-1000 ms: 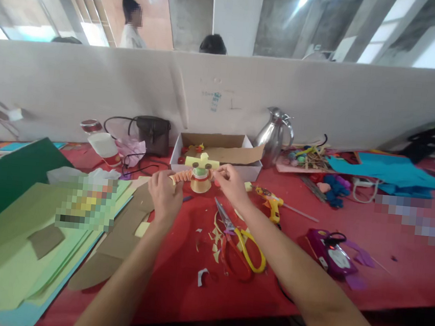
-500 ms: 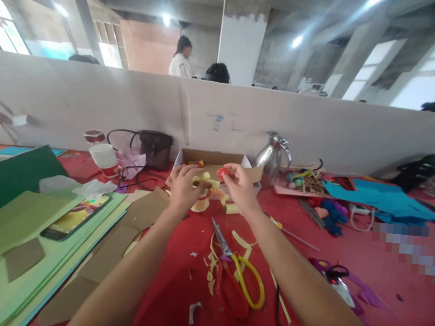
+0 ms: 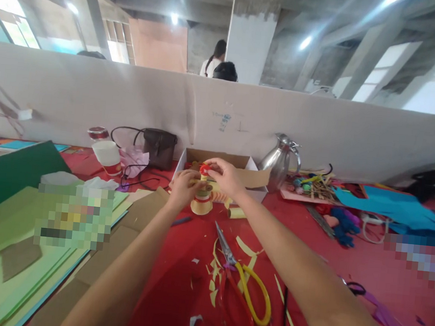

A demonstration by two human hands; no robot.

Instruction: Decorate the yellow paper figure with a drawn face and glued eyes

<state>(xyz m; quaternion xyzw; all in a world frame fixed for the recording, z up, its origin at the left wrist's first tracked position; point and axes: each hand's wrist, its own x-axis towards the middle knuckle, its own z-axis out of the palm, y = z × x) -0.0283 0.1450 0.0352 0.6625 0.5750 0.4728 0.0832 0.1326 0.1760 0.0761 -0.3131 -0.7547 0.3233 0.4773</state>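
A small yellow paper model (image 3: 201,207) with a flared base and a reddish band stands upright on the red table. My left hand (image 3: 184,186) is closed around its upper left side, the fingertips partly hiding it. My right hand (image 3: 225,178) pinches a small red piece (image 3: 204,169) at the top of the model; whether the two touch I cannot make out. Closer to me lie scissors (image 3: 231,256) with one yellow and one red handle, blades spread a little, among yellow paper scraps (image 3: 213,285).
Behind my hands is an open cardboard box (image 3: 257,179). A steel jug (image 3: 279,158) stands to its right, a dark bag (image 3: 159,149) and white cup (image 3: 106,155) to its left. Green paper sheets (image 3: 9,204) cover the left side; blue sheets (image 3: 394,203) lie right.
My right hand has brought the red piece leftward to the top of the paper model. My left hand stays on the model. The view has shifted slightly, and a person behind the partition has moved right.
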